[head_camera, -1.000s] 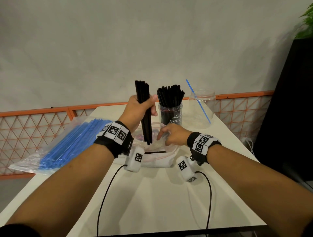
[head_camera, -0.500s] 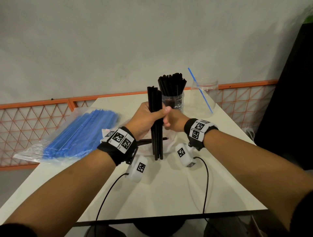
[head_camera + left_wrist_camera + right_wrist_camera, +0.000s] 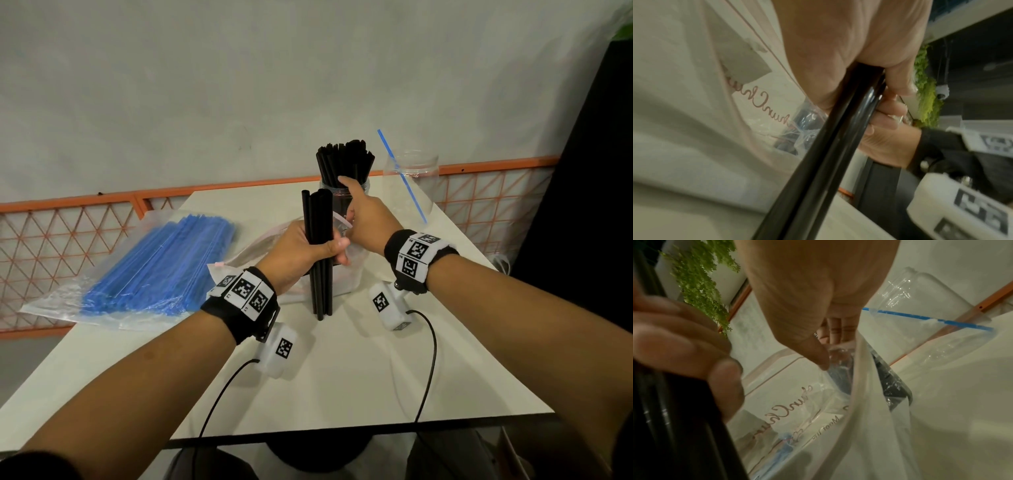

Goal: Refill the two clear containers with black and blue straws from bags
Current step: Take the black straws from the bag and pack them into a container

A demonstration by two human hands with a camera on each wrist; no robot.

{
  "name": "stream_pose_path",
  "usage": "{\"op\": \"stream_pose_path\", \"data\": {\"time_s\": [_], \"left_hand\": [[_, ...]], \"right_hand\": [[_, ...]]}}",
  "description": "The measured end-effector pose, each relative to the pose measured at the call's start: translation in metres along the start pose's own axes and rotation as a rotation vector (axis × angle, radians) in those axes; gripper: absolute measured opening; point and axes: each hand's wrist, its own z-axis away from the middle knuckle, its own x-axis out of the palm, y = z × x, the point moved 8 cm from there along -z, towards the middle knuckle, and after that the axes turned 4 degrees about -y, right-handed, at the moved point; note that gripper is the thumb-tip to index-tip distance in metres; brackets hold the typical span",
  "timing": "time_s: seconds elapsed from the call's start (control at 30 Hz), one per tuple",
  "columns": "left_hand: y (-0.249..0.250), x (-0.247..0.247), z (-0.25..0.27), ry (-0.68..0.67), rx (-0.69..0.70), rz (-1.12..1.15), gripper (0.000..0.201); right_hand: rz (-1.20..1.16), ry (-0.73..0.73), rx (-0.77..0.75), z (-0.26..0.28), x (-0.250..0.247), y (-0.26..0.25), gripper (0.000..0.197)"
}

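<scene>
My left hand (image 3: 305, 250) grips a bundle of black straws (image 3: 320, 212) upright, with its lower ends on the white table (image 3: 342, 377). In the left wrist view the bundle (image 3: 828, 146) runs through my curled fingers. My right hand (image 3: 368, 219) pinches the open edge of a nearly empty clear bag (image 3: 346, 277), just in front of the jar of black straws (image 3: 342, 161). The right wrist view shows thumb and fingers on the bag (image 3: 869, 418). Behind stands a second clear jar (image 3: 411, 185) holding one blue straw (image 3: 402, 176). A bag of blue straws (image 3: 154, 270) lies at left.
An orange mesh railing (image 3: 68, 240) runs behind the table. A black cabinet (image 3: 582, 205) stands close on the right. Cables (image 3: 428, 370) trail from the wrist cameras across the near part of the table. The table's front edge (image 3: 342, 431) is close to me.
My left hand brought the black bundle down and toward me until its ends stand on the table. My right hand left the bundle and moved forward to the bag's edge by the jar.
</scene>
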Motion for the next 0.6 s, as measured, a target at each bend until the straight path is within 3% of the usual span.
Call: {"op": "stream_pose_path", "data": {"time_s": [0.13,0.37,0.6], "left_hand": [[-0.002,0.001,0.001,-0.003,-0.02,0.007,0.017],[0.054,-0.013,-0.028,0.021,0.133,0.054,0.019],[0.114,-0.048,-0.093,0.197,0.269,0.095,0.015]], "right_hand": [[0.066,-0.033,0.074,-0.001,0.002,0.004,0.097],[0.04,-0.026,0.068,-0.002,0.0,0.003,0.077],[0.09,-0.034,0.087,-0.007,0.003,0.009,0.081]]}}
